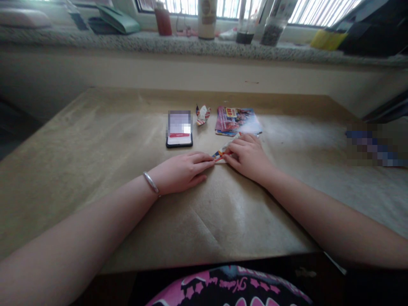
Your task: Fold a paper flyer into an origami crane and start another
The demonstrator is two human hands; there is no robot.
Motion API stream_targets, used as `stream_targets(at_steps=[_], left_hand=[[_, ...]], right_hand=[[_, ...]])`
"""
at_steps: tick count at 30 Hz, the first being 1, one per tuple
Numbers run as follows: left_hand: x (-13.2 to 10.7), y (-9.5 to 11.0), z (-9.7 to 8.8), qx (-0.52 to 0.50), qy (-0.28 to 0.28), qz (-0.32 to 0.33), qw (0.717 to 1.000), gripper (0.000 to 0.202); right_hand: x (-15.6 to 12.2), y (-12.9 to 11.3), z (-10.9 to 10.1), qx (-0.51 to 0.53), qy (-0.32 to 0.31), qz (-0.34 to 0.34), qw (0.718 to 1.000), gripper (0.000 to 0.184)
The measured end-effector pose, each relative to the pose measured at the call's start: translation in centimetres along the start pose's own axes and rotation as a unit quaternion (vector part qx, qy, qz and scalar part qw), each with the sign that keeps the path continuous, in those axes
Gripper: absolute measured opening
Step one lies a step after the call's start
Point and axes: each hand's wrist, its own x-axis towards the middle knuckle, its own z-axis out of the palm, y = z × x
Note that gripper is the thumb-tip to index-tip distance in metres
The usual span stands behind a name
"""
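Observation:
A small piece of folded printed paper, white with blue, red and orange parts, lies on the table between my hands. My left hand, with a silver bangle at its wrist, rests flat with its fingers stretched out. Its fingertips touch the paper's left corner, and the thumb lies apart on the table. Curled over the paper's right part is my right hand, with thumb and fingers gripping it and hiding much of it. Beyond the hands stands a small folded paper figure with pointed tips.
A phone with a partly blurred screen lies left of the paper figure. To the right is a stack of colourful printed sheets. The brown-covered table meets a wall below a stone windowsill holding bottles and jars. A blurred blue item lies far right.

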Motion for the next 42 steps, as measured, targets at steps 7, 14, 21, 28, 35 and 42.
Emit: stream_targets(at_steps=[7,14,21,28,35,42], left_hand=[[0.1,0.1,0.1,0.014,0.003,-0.018,1.0,0.039],[0.3,0.2,0.1,0.03,-0.002,-0.03,0.999,0.038],[0.4,0.1,0.0,0.063,0.009,-0.008,0.998,0.036],[0.6,-0.2,-0.1,0.083,0.006,0.008,0.996,0.034],[0.5,-0.4,0.0,0.075,0.011,0.015,0.997,0.033],[0.6,-0.3,-0.1,0.085,0.001,0.013,0.996,0.035]], right_hand=[[0.3,0.7,1.0,0.042,-0.023,0.027,0.998,0.021],[0.6,1.0,1.6,0.083,-0.02,0.05,0.995,0.023],[0.7,1.1,1.7,0.093,-0.024,0.06,0.994,0.021],[0.9,1.1,1.7,0.077,-0.033,0.062,0.995,0.022],[1.0,0.9,1.3,0.047,-0.051,0.055,0.996,0.021],[1.0,-0.5,0.4,-0.07,-0.048,-0.009,0.996,0.029]])
